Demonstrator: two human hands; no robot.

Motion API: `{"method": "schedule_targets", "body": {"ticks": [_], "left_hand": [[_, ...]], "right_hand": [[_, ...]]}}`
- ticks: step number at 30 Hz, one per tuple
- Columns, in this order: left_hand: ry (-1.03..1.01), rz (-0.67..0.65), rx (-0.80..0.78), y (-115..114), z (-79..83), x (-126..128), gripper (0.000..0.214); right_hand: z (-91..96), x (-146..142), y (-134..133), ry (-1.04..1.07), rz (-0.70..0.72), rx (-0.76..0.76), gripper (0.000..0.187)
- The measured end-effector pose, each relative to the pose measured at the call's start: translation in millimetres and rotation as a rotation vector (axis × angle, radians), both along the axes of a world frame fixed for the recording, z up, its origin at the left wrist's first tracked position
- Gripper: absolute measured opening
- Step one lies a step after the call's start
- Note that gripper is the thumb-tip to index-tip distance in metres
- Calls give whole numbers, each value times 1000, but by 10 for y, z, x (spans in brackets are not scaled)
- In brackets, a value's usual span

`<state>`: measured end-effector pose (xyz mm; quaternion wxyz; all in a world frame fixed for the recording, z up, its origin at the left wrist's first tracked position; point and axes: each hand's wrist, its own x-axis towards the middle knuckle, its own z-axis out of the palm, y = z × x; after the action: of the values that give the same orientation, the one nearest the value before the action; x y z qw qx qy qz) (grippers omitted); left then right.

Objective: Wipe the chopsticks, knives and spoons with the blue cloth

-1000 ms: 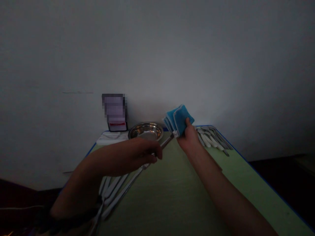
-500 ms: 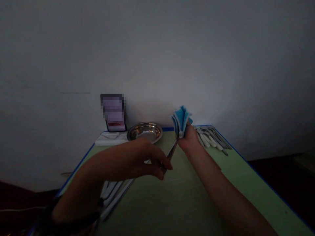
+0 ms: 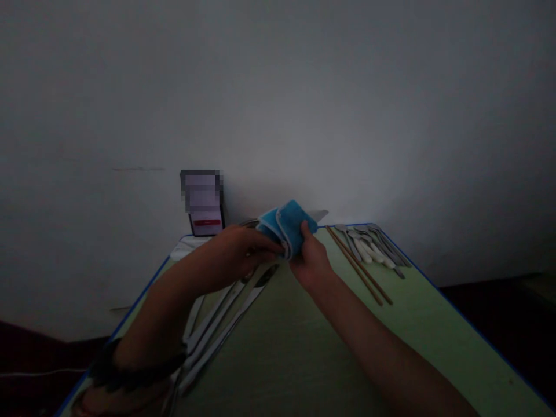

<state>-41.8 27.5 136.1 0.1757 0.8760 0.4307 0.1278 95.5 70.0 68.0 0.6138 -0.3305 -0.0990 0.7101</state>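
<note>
Clasping a blue cloth, right hand grip clenched.
At its nine o'clock, left hand grip unreadable; bowl mostly hidden.

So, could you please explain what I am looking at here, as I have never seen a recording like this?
There is no machine here. A person wears a camera on the head, so the picture looks forward and down over their own bare arms. The light is dim.

The left hand and right hand meet above a green table with a blue edge. The right hand grips a folded blue cloth. The left hand seems to hold a metal utensil, whose pale tip pokes out beyond the cloth.

On the table lie chopsticks, a row of white-handled cutlery at the far right, and more long cutlery under the left arm. A blurred upright screen stands by the wall.
</note>
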Motion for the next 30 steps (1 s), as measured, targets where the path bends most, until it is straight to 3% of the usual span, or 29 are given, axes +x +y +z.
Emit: {"method": "schedule_targets", "body": {"ticks": [5, 9, 18, 22, 25, 27, 30], "left_hand": [[-5, -37, -52, -19, 33, 45, 21], [23, -18, -40, -55, 55, 75, 16], [15, -79, -290, -283, 201, -140, 8], [-38, -72, -270, -257, 182, -254, 12], [-114, 15, -237, -205, 150, -336, 30], [-98, 58, -272, -180, 129, -375, 26], [8, 8, -395, -177, 99, -371, 21]], "right_hand": [[-31, -63, -61, -21, 114, 10, 23], [26, -46, -67, -1, 108, 2, 23], [156, 380, 259, 39, -117, -19, 27], [195, 535, 341, 60, -213, 28, 28], [217, 574, 349, 69, -272, 70, 29], [217, 558, 335, 62, -307, 81, 28], [186, 477, 290, 17, -322, 109, 27]]}}
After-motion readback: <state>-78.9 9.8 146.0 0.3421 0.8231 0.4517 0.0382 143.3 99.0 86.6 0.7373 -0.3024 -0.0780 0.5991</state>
